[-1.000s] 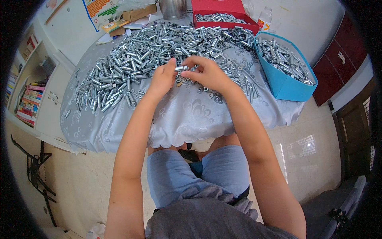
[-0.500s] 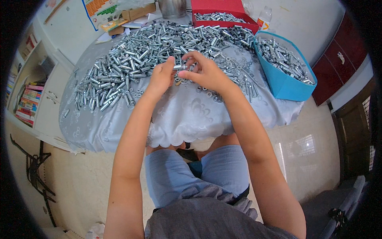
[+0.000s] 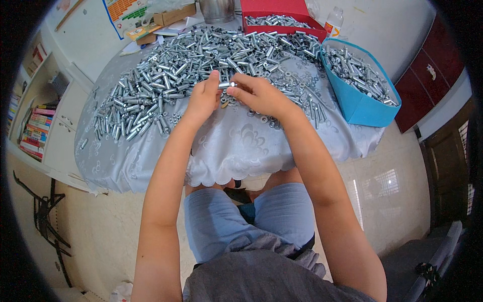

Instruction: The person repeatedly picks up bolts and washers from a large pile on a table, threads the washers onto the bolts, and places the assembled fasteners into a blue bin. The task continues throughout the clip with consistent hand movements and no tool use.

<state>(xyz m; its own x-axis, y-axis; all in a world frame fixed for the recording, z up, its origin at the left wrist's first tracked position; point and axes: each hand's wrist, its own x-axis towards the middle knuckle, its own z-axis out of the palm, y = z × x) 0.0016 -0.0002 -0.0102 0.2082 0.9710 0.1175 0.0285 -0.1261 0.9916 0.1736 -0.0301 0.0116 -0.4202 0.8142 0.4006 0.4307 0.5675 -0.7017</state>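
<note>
1. Shirt [image 3: 271,277], dark grey, with shorts [image 3: 216,216], light blue; lower edge.
2. Cloth [image 3: 236,146], silvery and patterned, scalloped along the hem (it hangs over the table's near side).
3. Left hand [image 3: 203,99], thumb uppermost; thumb and fingers clamped on the left end of a bolt (the fingers are partly hidden behind the thumb side).
4. Right hand [image 3: 261,95], palm turned inward; thumb and fingertips pinched together on the bolt's right end, where a wider, nut-like part shows.
5. Bolt [image 3: 226,85], one, bright metal; lies about level between the two hands, above the near margin of the pile.
6. Washers [image 3: 269,121], many, small and round; scattered on the cloth just beyond and to the right of the hands (several slim bolts lie among them).
7. Pile [image 3: 166,75], silvery bolts and sleeves in great number, heaped loosely across the middle and left of the table.
8. Bin [image 3: 367,115], blue, at the table's right; filled with like metal parts.
9. Box [image 3: 274,7], red, lid raised; metal parts inside.
10. Bottle [image 3: 333,22], clear, orange label; between box and bin, toward the wall.
11. Pail [image 3: 216,11], metal, left of the box.
12. Carton [image 3: 174,15], brown, left of the pail, near papers.
13. Poster [image 3: 128,12], orange and white, on the wall.
</note>
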